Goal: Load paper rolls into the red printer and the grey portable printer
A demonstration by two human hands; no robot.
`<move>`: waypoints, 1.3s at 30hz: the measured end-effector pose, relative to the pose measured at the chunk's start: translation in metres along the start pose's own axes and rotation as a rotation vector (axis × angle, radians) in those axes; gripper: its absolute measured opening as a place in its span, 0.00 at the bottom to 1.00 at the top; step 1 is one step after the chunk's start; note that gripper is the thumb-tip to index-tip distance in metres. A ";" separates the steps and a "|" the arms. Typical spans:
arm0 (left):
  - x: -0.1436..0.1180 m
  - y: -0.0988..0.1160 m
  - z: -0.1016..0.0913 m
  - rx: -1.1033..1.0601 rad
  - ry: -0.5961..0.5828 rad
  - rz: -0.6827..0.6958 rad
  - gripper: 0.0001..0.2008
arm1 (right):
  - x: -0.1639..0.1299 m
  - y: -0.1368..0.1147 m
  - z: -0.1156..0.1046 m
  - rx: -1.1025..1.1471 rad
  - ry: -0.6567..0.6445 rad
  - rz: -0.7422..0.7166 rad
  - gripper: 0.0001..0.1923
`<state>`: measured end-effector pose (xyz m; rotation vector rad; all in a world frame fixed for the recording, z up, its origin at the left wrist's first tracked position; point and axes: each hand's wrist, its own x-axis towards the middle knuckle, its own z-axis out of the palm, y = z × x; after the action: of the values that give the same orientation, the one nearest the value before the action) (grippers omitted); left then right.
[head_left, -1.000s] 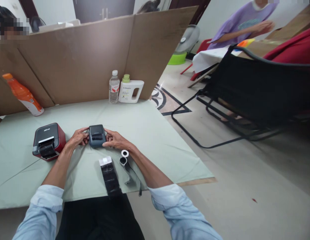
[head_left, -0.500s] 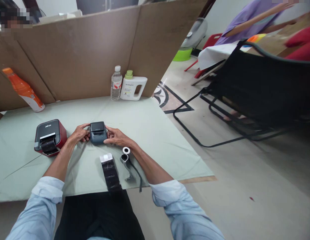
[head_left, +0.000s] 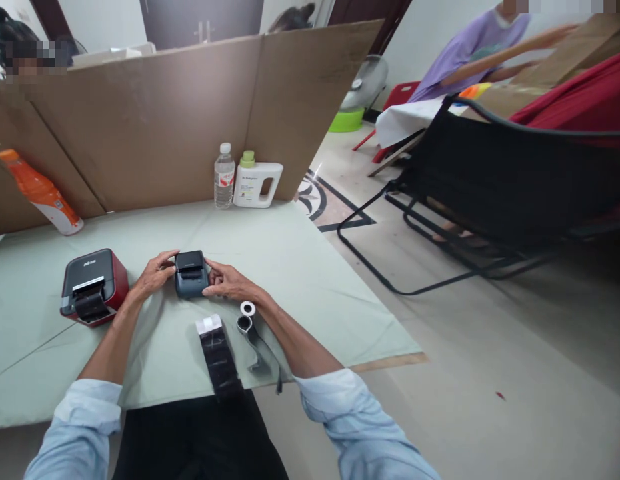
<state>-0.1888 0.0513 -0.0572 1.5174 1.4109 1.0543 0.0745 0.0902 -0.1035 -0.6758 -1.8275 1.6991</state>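
Head view: a compact device [head_left: 191,275], boxy with rounded corners and smooth blue-grey and black plastic, rests on the bench [head_left: 310,267] between the two hands. The left hand [head_left: 153,275] grips its left side, fingers bent; the right hand [head_left: 233,283] grips its right side with thumb and forefinger, the other fingers curled. The pale green cloth under the device is matt and lightly creased. To the device's left sits a bulkier red-and-black machine [head_left: 95,283], with glossy black film across its front. On the wearer's side of the device lies a flat, shiny black strip [head_left: 220,357] with a white end; right of that are a small white roll [head_left: 247,309] with a dark core and a curled grey band [head_left: 260,357]. Beyond the device, a clear ribbed bottle [head_left: 224,180] and a white plastic jug [head_left: 257,185] stand before a smooth brown cardboard panel [head_left: 165,127].
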 end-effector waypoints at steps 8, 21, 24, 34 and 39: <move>0.017 0.004 0.007 0.074 0.174 -0.105 0.24 | -0.002 -0.004 0.000 -0.028 -0.018 -0.011 0.53; 0.006 0.008 0.008 0.297 0.265 -0.051 0.05 | 0.008 -0.012 -0.004 -0.424 0.160 -0.217 0.28; -0.004 0.012 0.006 0.403 0.138 0.080 0.10 | 0.014 -0.019 -0.004 -0.559 0.162 -0.246 0.24; 0.004 0.003 0.011 0.533 0.107 0.229 0.09 | 0.035 -0.032 -0.001 -0.780 0.194 -0.288 0.05; 0.016 0.002 0.017 0.620 0.110 0.309 0.09 | 0.043 -0.034 -0.002 -0.825 0.172 -0.277 0.14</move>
<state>-0.1715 0.0665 -0.0597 2.2047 1.7177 0.9297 0.0455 0.1189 -0.0672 -0.7959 -2.3409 0.6462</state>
